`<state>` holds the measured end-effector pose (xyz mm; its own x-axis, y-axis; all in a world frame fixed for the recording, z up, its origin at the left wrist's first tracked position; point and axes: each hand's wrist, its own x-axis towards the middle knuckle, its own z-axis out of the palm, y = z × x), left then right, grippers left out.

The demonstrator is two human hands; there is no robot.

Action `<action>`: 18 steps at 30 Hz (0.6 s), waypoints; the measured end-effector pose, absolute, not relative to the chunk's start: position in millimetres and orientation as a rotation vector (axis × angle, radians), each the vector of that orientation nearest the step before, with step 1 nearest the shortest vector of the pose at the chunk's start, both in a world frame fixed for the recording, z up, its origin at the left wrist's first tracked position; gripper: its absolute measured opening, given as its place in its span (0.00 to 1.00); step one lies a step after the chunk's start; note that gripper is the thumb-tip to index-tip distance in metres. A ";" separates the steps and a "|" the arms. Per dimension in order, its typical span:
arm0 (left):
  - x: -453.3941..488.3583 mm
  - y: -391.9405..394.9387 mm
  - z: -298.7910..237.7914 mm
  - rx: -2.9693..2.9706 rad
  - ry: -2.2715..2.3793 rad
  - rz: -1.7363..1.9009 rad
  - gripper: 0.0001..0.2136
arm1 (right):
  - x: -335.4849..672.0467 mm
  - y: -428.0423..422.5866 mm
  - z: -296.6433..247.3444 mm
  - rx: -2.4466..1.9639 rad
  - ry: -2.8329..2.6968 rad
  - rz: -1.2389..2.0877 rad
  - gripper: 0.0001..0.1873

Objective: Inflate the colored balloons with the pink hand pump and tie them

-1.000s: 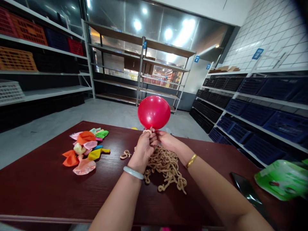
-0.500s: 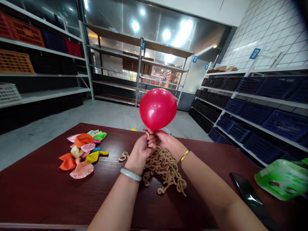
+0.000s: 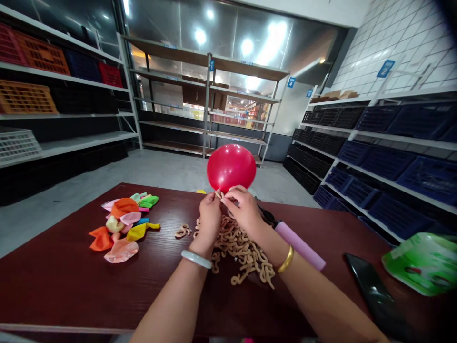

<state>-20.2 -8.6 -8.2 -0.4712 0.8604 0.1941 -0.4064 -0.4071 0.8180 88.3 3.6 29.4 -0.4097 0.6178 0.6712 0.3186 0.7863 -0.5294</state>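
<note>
An inflated red balloon (image 3: 231, 167) stands up above my hands, its neck hidden at the fingertips. My left hand (image 3: 210, 212) is closed in a pinch just under the balloon, around its neck. A short bit of tan cord (image 3: 220, 194) shows between the two hands. My right hand (image 3: 243, 206) pinches at this cord with thumb and fingers, close against the left fingertips. Below both hands lies a tangled pile of tan cord (image 3: 246, 247), partly covered by the wrists. One small loose coil (image 3: 183, 231) rests left of the pile.
Several limp balloons (image 3: 123, 224) lie on the left of the dark table (image 3: 64, 286). A pink cylinder (image 3: 300, 245) with a black end lies behind my right forearm. A black phone (image 3: 371, 286) and a green packet (image 3: 421, 264) are at the right. Shelves with crates surround the table.
The balloon has dipped lower and tilted slightly. My right hand has shifted from cupping behind the left to pinching the cord beside it. The pink cylinder now shows past my right forearm.
</note>
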 end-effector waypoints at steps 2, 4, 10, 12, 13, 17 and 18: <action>-17.1 -10.4 -9.3 0.926 1.022 1.968 0.10 | 92.7 -0.7 28.8 -0.600 -2.044 0.344 0.04; -14.4 -12.3 -11.4 1.030 1.118 1.970 0.10 | 97.7 -1.6 26.0 -0.542 -2.041 0.327 0.05; -6.8 -15.7 -17.5 1.319 1.326 1.958 0.09 | 116.0 -1.4 19.0 -0.486 -2.033 0.287 0.08; -3.7 -17.7 -16.8 1.386 1.382 1.940 0.10 | 121.5 -2.7 18.7 -0.483 -2.049 0.287 0.10; -2.0 -19.1 -16.0 1.402 1.401 1.934 0.10 | 123.9 -3.1 18.6 -0.484 -2.058 0.290 0.10; 4.3 -25.9 -11.7 1.448 1.430 1.908 0.11 | 131.4 -1.3 15.8 -0.503 -2.050 0.283 0.07; 5.5 -27.4 -11.1 1.464 1.429 1.897 0.11 | 132.9 -0.1 14.7 -0.520 -2.032 0.283 0.06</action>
